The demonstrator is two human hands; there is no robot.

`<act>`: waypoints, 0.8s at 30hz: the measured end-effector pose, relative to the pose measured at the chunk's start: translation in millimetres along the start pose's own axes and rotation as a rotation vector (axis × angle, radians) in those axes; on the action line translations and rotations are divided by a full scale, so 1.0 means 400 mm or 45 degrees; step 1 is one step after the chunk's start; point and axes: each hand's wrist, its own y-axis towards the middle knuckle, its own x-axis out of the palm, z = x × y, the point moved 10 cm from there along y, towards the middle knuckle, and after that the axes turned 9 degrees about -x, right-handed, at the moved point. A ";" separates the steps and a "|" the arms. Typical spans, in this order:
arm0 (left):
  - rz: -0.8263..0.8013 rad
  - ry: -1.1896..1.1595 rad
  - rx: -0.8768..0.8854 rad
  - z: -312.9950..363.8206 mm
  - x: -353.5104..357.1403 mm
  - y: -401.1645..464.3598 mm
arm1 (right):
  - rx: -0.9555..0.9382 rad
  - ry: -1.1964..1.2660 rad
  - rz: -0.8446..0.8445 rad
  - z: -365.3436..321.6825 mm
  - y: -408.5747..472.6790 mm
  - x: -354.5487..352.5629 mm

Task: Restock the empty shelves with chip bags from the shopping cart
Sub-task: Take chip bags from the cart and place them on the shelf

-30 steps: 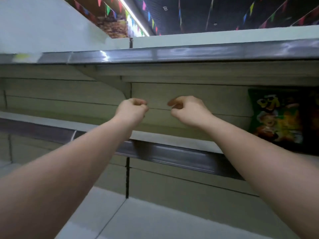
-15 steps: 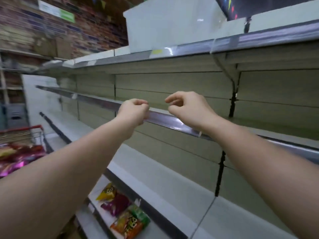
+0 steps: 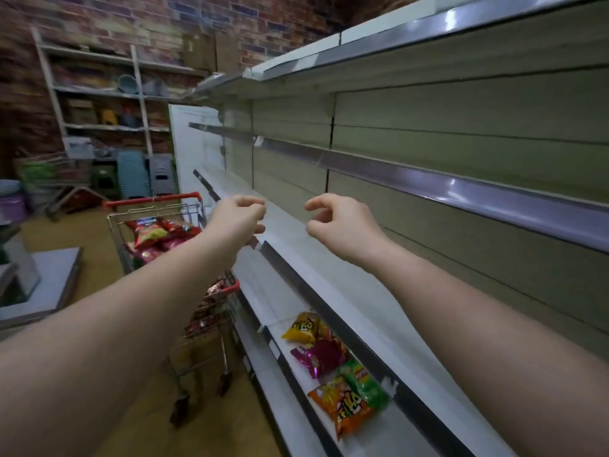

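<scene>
Two hands, left hand (image 3: 239,216) and right hand (image 3: 339,225), loosely curled, empty | view swung from shelf toward shopping cart (image 3: 171,225) beyond left hand | next chip bags (image 3: 155,234) pending

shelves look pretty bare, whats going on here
A person is restocking chips. Both arms reach out, the left hand and right hand loosely curled and holding nothing. The shopping cart at left holds chip bags. A few bags already lie on a low shelf.
</scene>
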 end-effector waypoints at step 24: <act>0.549 -0.189 -0.386 -0.442 -0.360 0.418 | 0.037 0.501 -0.422 0.163 0.421 0.729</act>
